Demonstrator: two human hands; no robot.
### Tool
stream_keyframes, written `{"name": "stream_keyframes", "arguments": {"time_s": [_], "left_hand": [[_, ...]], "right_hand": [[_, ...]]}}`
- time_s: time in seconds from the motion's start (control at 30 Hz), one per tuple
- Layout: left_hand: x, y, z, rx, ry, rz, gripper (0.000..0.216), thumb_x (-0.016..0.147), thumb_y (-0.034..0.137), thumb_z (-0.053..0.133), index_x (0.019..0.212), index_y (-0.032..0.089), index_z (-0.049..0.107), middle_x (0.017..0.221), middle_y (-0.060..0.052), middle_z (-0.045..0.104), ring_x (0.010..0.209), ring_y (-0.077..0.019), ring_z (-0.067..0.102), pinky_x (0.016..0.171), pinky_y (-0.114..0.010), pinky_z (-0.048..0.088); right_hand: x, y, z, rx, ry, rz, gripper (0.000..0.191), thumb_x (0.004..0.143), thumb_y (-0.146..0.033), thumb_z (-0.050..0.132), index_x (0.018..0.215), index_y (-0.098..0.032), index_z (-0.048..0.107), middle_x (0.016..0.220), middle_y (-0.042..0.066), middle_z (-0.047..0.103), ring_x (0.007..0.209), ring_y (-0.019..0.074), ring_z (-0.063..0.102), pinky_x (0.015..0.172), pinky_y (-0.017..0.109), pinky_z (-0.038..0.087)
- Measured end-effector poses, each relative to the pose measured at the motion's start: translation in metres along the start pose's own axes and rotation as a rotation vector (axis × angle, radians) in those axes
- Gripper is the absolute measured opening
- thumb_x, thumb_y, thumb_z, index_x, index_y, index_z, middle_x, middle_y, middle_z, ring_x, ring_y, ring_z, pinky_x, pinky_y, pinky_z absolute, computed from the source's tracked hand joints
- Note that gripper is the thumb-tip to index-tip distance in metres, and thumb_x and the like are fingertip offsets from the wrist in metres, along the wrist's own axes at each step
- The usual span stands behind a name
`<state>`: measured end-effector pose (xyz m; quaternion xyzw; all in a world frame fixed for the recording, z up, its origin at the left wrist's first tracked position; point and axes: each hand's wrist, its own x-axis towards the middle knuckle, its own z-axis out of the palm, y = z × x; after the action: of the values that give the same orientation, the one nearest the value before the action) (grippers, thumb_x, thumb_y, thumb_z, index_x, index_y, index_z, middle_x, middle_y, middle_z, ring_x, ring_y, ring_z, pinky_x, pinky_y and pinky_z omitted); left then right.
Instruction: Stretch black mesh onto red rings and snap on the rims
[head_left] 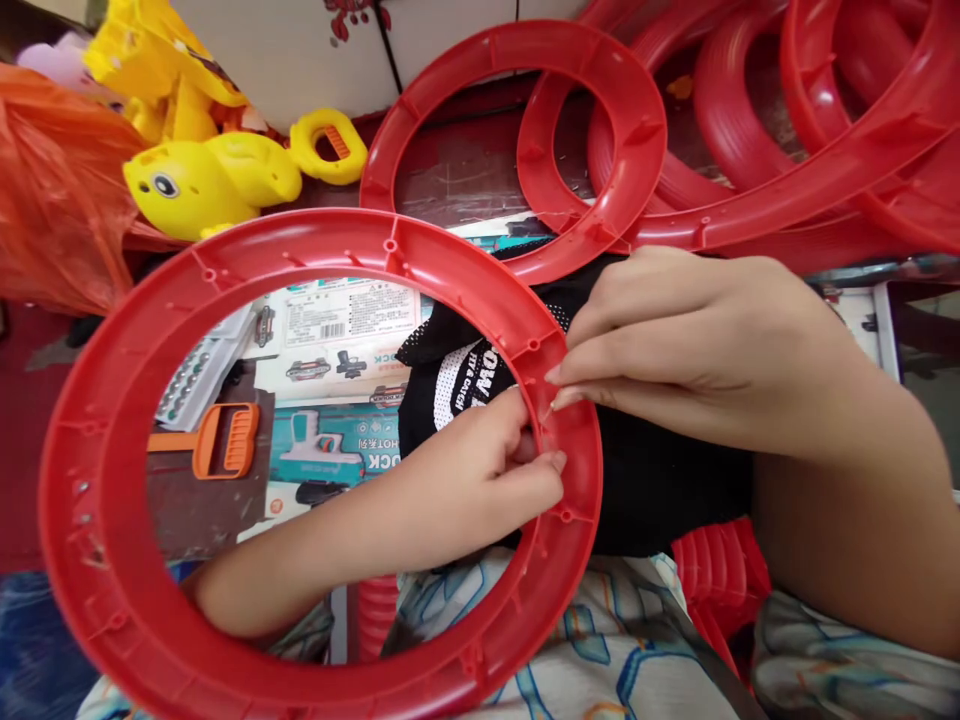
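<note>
A large red plastic ring (112, 400) lies over my lap, ribbed underside up. My left hand (487, 465) reaches through its hole and pinches the ring's right rim, fingers closed on it. My right hand (675, 340) comes from the right, its fingertips pressed together on the same spot of the rim; whether it holds some small part there I cannot make out. Under both hands lies a black cloth (660, 480) with white lettering.
Several more red rings (637, 110) lean stacked at the back and right. Yellow plastic toy parts (210, 180) and an orange bag (52, 190) sit at the back left. Printed toy boxes (337, 330) and an orange handle piece (225, 440) show through the ring.
</note>
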<state>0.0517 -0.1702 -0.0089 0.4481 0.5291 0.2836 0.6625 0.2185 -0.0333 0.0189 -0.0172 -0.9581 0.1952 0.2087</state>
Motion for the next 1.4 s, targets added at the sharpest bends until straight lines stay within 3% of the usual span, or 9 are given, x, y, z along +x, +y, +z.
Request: {"name": "stream_keyframes", "arguments": {"time_s": [0.2,0.37,0.5,0.8,0.93,1.03,1.13,1.23,1.4], "left_hand": [[-0.006,0.005,0.001,0.06,-0.181,-0.048,0.004,0.095,0.023,0.049,0.093,0.02,0.047,0.075,0.006,0.048,0.063,-0.0086,0.042,0.056,-0.022,0.036],[-0.006,0.004,0.01,0.037,-0.155,-0.098,0.015,0.096,0.032,0.053,0.105,0.021,0.048,0.081,0.003,0.055,0.066,-0.0108,0.049,0.059,-0.024,0.04],[-0.007,0.0,0.016,-0.207,-0.13,-0.092,0.036,0.095,0.04,0.059,0.12,0.023,0.04,0.082,0.002,0.058,0.063,-0.0113,0.052,0.058,-0.024,0.043],[0.007,-0.004,0.018,-0.604,-0.071,0.116,0.028,0.093,0.043,0.064,0.094,0.017,0.053,0.077,0.0,0.057,0.07,-0.0104,0.055,0.071,-0.025,0.048],[0.011,-0.003,0.024,-0.555,0.031,0.084,0.029,0.088,0.042,0.069,0.09,0.017,0.052,0.075,0.0,0.059,0.066,-0.0109,0.055,0.067,-0.026,0.048],[0.012,-0.001,0.027,-0.485,0.104,0.104,0.022,0.09,0.028,0.061,0.107,0.02,0.049,0.073,0.003,0.059,0.063,-0.0105,0.055,0.064,-0.024,0.048],[0.01,0.001,0.025,-0.39,0.118,0.086,0.037,0.087,0.015,0.057,0.12,0.023,0.044,0.067,0.008,0.051,0.057,-0.0097,0.049,0.06,-0.022,0.045],[0.006,-0.001,0.017,-0.307,0.071,0.009,0.038,0.082,0.009,0.057,0.116,0.023,0.047,0.069,0.008,0.046,0.059,-0.009,0.044,0.06,-0.021,0.043],[-0.003,-0.007,0.004,-0.221,-0.114,-0.073,0.031,0.088,0.013,0.059,0.114,0.024,0.048,0.087,0.004,0.056,0.073,-0.01,0.05,0.067,-0.021,0.045]], "right_hand": [[0.001,-0.001,-0.003,-0.009,-0.059,-0.05,0.027,0.101,-0.015,0.045,0.09,-0.017,0.069,0.091,0.001,0.066,0.085,0.011,0.059,0.077,0.025,0.048],[0.004,0.004,-0.003,0.035,-0.103,-0.085,0.027,0.101,-0.014,0.044,0.088,-0.016,0.067,0.089,0.001,0.065,0.085,0.0107,0.059,0.078,0.024,0.048],[0.004,0.007,-0.005,0.048,-0.12,-0.068,0.027,0.1,-0.014,0.045,0.085,-0.016,0.068,0.088,0.002,0.065,0.083,0.0112,0.059,0.077,0.025,0.048],[0.003,-0.001,-0.015,0.06,-0.077,-0.005,0.024,0.098,-0.015,0.05,0.083,-0.019,0.068,0.086,0.001,0.066,0.081,0.011,0.059,0.082,0.025,0.048],[0.001,-0.005,-0.013,-0.004,-0.066,0.031,0.03,0.1,-0.016,0.046,0.082,-0.018,0.07,0.085,0.001,0.065,0.078,0.0086,0.056,0.078,0.022,0.046],[-0.001,-0.008,-0.01,-0.046,-0.031,0.064,0.033,0.101,-0.018,0.044,0.082,-0.016,0.072,0.085,0.001,0.062,0.081,0.008,0.055,0.076,0.02,0.044],[0.001,-0.007,-0.006,-0.049,-0.035,0.1,0.03,0.097,-0.018,0.047,0.081,-0.016,0.072,0.082,0.001,0.063,0.079,0.0096,0.057,0.073,0.023,0.045],[0.004,-0.006,-0.004,0.007,-0.092,0.123,0.025,0.093,-0.019,0.054,0.076,-0.016,0.072,0.077,0.002,0.063,0.074,0.013,0.058,0.065,0.027,0.043],[0.005,-0.007,-0.002,0.182,-0.233,0.156,0.022,0.091,-0.015,0.059,0.073,-0.015,0.072,0.075,0.001,0.063,0.071,0.0126,0.056,0.066,0.028,0.041]]}}
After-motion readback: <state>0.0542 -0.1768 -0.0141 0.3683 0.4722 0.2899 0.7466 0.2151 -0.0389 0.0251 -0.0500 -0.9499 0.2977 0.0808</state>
